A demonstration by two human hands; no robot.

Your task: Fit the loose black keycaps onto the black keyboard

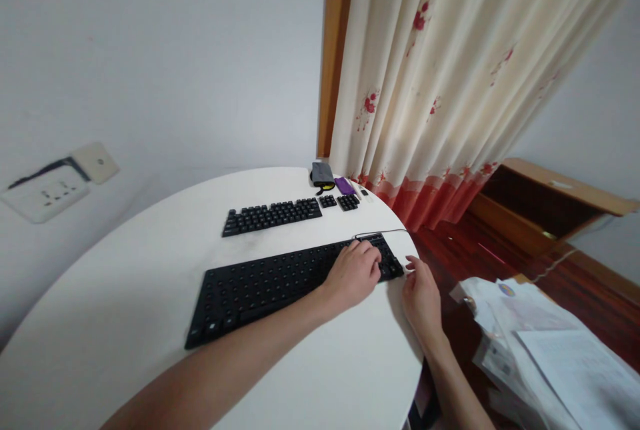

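The left hand [355,273] is covering part of the black keyboard [270,280], hiding the keys beneath; its fingers are curling down out of sight, so I cannot tell whether they are gripping anything. The right hand [421,293] is hovering by the keyboard's right end, fingers loosely bent; I cannot tell whether they are pinching something small. Both forearms are running off the lower edge. Beyond the hands, a purple item [344,185] and a dark grey pouch [322,173] are sitting too far off to make out clearly.

One keyboard is lying under and to the left of the left hand, most of its key places showing bare. Farther away, three groups of black keycaps are lying in rows: one long block [273,217] and two small blocks [338,202]. One thin cable [387,232] is trailing just past the left hand's fingers.

A white table [125,270] with a curved edge is carrying all this. Ahead and to the right of the hands, a floral curtain [425,83] is hanging to a red-brown floor [465,253]; right of the right hand, papers [580,363] and plastic bags [500,310] are lying in a pile. A socket [53,197] is showing on the wall far left.
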